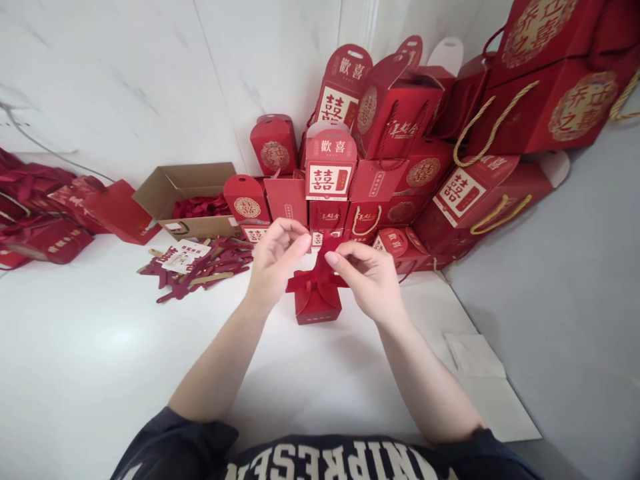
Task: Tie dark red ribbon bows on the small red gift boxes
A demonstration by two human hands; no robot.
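Note:
A small red gift box (318,311) stands on the white table in front of me. Dark red ribbon (325,268) lies across its top and rises toward my hands. My right hand (367,277) pinches the raised ribbon between thumb and forefinger, just above the box's right side. To the upper left of the box is my left hand (277,260), its fingers curled and the thumb tip close to the forefinger. Whatever its fingertips may hold is too small to make out.
Behind the small box, red gift boxes (330,170) with gold lettering and rope handles are stacked against the wall. An open cardboard carton (220,172) contains red ribbon. Loose dark red pieces (215,267) lie left. More red packages (60,233) sit far left; a white sheet (475,355) lies right.

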